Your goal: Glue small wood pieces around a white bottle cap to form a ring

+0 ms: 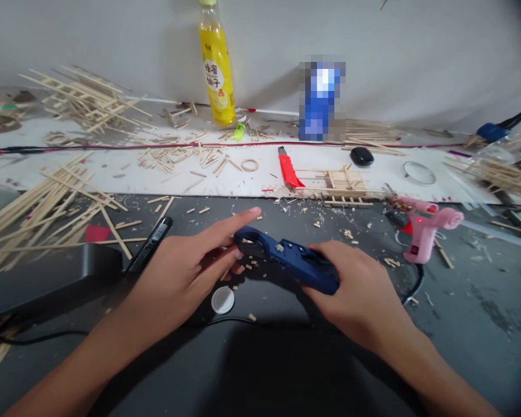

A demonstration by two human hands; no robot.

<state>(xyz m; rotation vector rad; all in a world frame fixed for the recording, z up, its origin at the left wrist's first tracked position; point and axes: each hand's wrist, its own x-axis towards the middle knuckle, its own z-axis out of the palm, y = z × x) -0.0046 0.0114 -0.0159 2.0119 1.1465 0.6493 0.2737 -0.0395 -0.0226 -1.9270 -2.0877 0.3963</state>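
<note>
My right hand (356,284) is wrapped round the handles of a dark blue pliers-like hand tool (286,255). The tool's rounded head points left, toward my left hand (186,266). There the index finger is stretched out above the head, and another fingertip is at its tip; whether it presses on the tool I cannot tell. The remaining left fingers are partly hidden. Short cut pieces of wooden stick lie beneath the tool, beside a round white disc (223,300). A black marker (150,246) lies by my left wrist.
A pink glue gun (425,226) with a lit red light lies at right. Behind are a red utility knife (289,168), a small stick structure (346,182), a yellow drink bottle (218,72) and a black oval object (362,156). Wooden sticks (56,202) pile up at left, near a black box-shaped object (69,278).
</note>
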